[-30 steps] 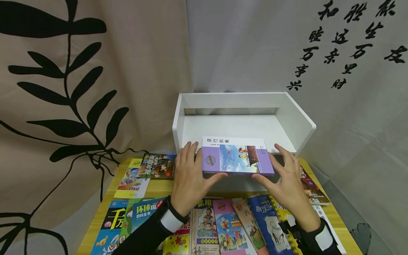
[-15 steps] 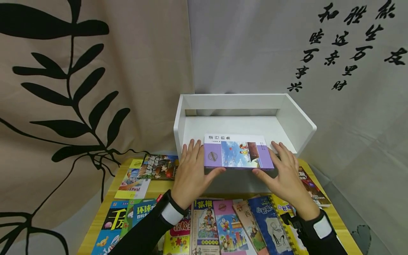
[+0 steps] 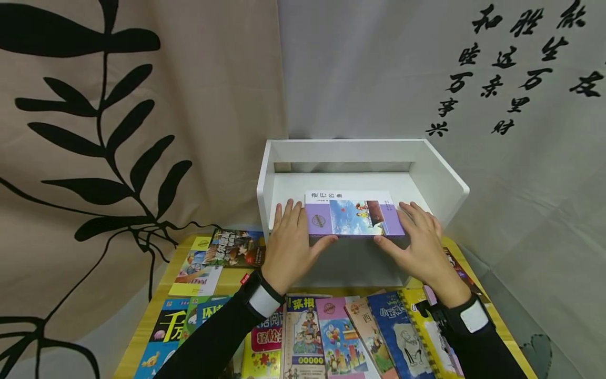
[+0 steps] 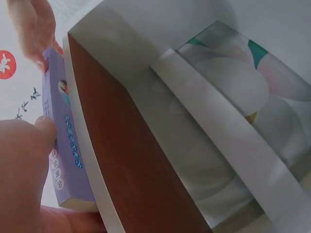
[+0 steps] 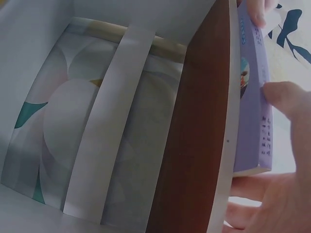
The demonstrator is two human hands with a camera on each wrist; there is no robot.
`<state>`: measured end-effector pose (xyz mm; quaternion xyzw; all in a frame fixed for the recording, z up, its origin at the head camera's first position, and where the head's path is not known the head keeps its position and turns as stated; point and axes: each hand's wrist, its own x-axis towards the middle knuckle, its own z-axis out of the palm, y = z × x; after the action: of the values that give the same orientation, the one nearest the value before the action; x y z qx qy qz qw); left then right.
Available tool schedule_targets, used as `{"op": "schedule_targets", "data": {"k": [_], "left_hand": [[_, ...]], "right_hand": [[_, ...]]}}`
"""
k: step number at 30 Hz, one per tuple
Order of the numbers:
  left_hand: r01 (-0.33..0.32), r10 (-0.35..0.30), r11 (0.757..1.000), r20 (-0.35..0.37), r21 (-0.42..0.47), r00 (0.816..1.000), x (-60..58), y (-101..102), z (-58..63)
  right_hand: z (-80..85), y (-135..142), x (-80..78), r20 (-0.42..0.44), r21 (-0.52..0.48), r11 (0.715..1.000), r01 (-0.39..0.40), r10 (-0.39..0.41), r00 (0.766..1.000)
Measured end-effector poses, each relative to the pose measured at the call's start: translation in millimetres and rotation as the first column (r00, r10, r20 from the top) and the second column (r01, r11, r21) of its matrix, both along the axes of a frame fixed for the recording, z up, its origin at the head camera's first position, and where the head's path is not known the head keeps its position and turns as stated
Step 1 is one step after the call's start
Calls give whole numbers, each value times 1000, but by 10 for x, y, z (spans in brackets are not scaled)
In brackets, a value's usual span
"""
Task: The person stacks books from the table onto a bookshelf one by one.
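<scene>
A purple and white book (image 3: 355, 217) lies flat on the upper board of a white shelf unit (image 3: 341, 181), its spine near the board's front edge. My left hand (image 3: 290, 250) is at the book's left end, fingers stretched along the side and thumb on the spine. At the opposite end my right hand (image 3: 418, 245) lies the same way, its thumb against the spine. In the left wrist view the purple spine (image 4: 73, 150) runs along the board's edge, with a thumb (image 4: 46, 131) touching it. The right wrist view shows the other thumb (image 5: 282, 94) on it.
Several picture books, among them a blue one (image 3: 400, 331) and a pink one (image 3: 342, 331), spread along the front of the yellow wooden table (image 3: 232, 281). A dark-covered book (image 3: 234, 247) lies left of the shelf unit. The unit's raised back and sides enclose its upper board.
The book has slid back, farther onto the upper board, with both hands moving forward along with it. Both thumbs stay at its spine.
</scene>
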<state>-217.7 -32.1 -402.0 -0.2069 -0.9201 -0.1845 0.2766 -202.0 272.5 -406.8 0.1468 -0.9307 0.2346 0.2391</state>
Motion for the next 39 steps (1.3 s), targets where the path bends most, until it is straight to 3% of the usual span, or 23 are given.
{"op": "schedule_targets", "data": {"k": [17, 32, 39], "left_hand": [[-24, 23, 1000, 90, 15, 996, -201, 24, 87], [-41, 39, 999, 76, 35, 996, -307, 27, 80], [-31, 29, 999, 53, 30, 998, -252, 9, 64]], "right_hand": [[74, -38, -227, 80, 37, 999, 36, -39, 996], [130, -77, -291, 112, 64, 995, 72, -79, 991], [101, -70, -247, 56, 36, 998, 55, -57, 997]]}}
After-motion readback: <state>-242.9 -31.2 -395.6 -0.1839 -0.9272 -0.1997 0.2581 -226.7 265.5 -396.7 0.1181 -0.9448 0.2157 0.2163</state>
